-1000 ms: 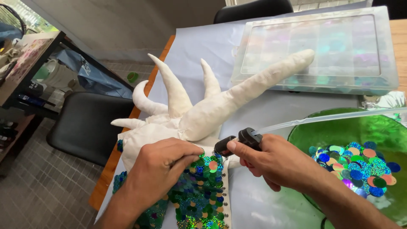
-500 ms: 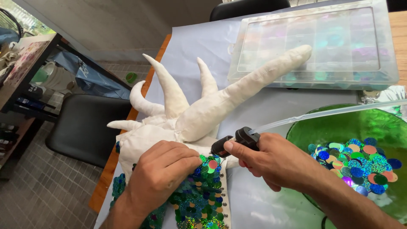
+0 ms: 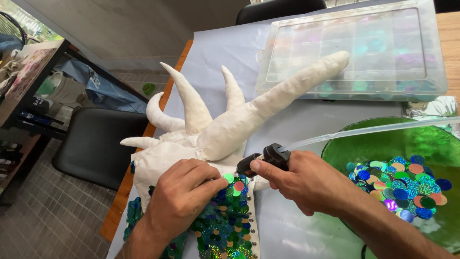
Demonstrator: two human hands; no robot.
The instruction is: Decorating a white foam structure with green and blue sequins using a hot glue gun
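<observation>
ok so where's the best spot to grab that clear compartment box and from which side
Probably the clear compartment box by its two short ends, coming from above. It lies flat with its lid closed, and the white horned figure has one long horn resting across its near-left corner, so lift the horn clear first.

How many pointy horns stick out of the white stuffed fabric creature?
5: a long thick horn reaching toward the box, two upright, one curled, one small at left. Others may be hidden.

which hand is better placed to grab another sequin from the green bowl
Right, probably. The right hand lies beside the green bowl of sequins, though its grip is on the glue gun. The left hand presses a sequin on the horned shape, farther away.
</observation>
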